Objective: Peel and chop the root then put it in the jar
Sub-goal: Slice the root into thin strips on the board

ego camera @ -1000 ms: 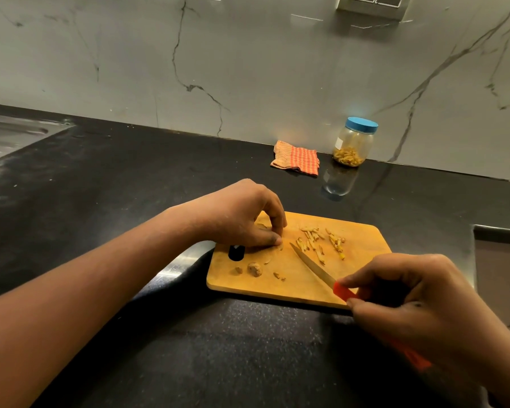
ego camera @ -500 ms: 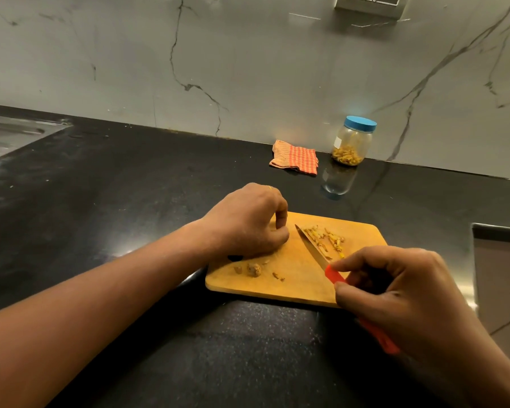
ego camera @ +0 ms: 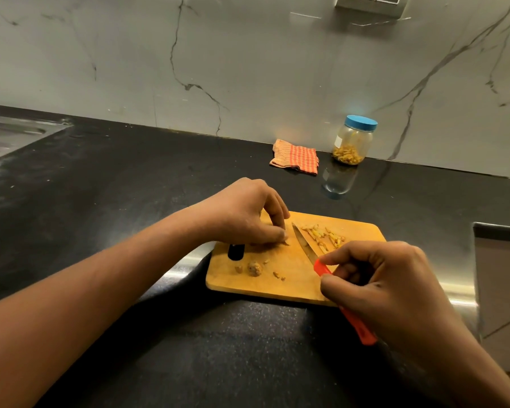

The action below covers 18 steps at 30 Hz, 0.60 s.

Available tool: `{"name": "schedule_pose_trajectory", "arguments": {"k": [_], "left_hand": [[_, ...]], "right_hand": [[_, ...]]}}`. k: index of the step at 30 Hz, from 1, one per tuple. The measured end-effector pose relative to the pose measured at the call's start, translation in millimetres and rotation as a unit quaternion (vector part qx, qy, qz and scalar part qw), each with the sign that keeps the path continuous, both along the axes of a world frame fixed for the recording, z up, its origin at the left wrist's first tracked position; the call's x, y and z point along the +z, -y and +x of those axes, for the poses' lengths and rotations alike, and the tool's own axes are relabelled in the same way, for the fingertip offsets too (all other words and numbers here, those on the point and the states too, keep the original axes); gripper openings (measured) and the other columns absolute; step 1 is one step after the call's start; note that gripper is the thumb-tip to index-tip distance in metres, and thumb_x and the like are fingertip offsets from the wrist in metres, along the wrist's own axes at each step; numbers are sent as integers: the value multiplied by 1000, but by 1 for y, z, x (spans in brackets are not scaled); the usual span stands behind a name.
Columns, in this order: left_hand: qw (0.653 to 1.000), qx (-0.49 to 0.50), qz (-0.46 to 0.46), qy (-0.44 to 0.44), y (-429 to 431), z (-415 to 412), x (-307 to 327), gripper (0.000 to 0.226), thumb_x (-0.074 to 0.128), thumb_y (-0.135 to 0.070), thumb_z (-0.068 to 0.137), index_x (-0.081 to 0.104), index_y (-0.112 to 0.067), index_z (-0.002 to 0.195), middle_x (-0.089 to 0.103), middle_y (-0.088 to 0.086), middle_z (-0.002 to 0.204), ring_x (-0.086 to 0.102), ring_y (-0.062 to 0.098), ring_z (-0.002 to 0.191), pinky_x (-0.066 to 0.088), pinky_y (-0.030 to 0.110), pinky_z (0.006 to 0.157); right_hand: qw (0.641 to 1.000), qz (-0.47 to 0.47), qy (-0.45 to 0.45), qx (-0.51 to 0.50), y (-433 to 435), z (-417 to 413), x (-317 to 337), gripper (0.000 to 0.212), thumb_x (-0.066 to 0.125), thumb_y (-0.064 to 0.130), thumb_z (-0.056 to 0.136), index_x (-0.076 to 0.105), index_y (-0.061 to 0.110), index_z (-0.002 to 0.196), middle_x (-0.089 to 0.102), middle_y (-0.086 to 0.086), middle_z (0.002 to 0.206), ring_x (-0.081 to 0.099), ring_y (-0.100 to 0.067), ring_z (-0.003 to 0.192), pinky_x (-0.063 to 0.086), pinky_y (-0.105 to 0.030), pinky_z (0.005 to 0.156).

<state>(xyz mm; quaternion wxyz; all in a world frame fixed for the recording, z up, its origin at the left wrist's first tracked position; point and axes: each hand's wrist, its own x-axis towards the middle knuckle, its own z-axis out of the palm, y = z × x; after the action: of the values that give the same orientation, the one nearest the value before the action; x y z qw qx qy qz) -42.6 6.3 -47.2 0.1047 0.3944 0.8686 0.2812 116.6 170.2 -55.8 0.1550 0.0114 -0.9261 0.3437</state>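
knife [ego camera: 305,245] gripped by right hand [ego camera: 395,293], blade laid beside chopped root [ego camera: 326,237], left hand [ego camera: 242,216] curled on board [ego camera: 262,287], hold kinda unclear

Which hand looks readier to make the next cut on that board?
The right hand: it grips the red-handled knife, blade over the cutting board just beside the left hand, whose curled fingertips pin a root piece, mostly hidden.

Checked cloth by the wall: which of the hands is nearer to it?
Left. The left hand is on the board, in front of the checked cloth; the right hand, gripping the knife, is closer to the person and further right.
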Motion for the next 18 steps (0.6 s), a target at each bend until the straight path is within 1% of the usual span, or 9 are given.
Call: {"name": "schedule_pose_trajectory", "arguments": {"k": [2,4,5,9,15,18], "left_hand": [[1000,3,10,1,5,-4,2,7,73,-25,85,78,-21,87,63,-15,117,55,7,113,40,14,86],[1000,3,11,-2,8,-7,2,5,75,-25,84,77,-22,88,62,-15,120,53,7,117,38,22,94],[1000,0,6,-2,8,-7,2,6,75,-25,83,78,-23,88,62,-15,121,52,7,118,38,23,95],[1000,-11,1,-3,3,-2,-2,9,76,-28,82,79,-24,90,63,-14,121,52,6,116,35,21,91],[1000,-15,4,-3,3,-2,-3,10,75,-27,83,79,-24,91,64,-13,119,54,7,114,39,22,92],[1000,-20,1,-5,3,-2,-4,10,75,-26,84,79,-24,92,63,-13,118,54,6,112,41,14,85]], "right_hand": [[1000,-4,0,-2,0,0,0,17,77,24,67,75,21,84,69,4,65,64,-8,59,53,-17,53],[1000,-8,2,-1,2,2,1,17,77,25,66,75,22,83,68,5,64,64,-9,59,53,-18,52],[1000,-10,3,2,3,2,1,17,76,26,66,75,22,83,68,5,64,65,-9,59,54,-19,52],[1000,-9,2,6,8,4,1,20,74,29,65,75,22,84,69,5,65,65,-7,60,55,-20,54],[1000,4,12,10,9,4,0,23,72,33,66,76,22,86,69,6,66,65,-6,64,54,-18,56],[999,15,23,21,9,3,1,21,70,32,70,75,23,89,68,6,68,64,-6,67,50,-15,55]]}}
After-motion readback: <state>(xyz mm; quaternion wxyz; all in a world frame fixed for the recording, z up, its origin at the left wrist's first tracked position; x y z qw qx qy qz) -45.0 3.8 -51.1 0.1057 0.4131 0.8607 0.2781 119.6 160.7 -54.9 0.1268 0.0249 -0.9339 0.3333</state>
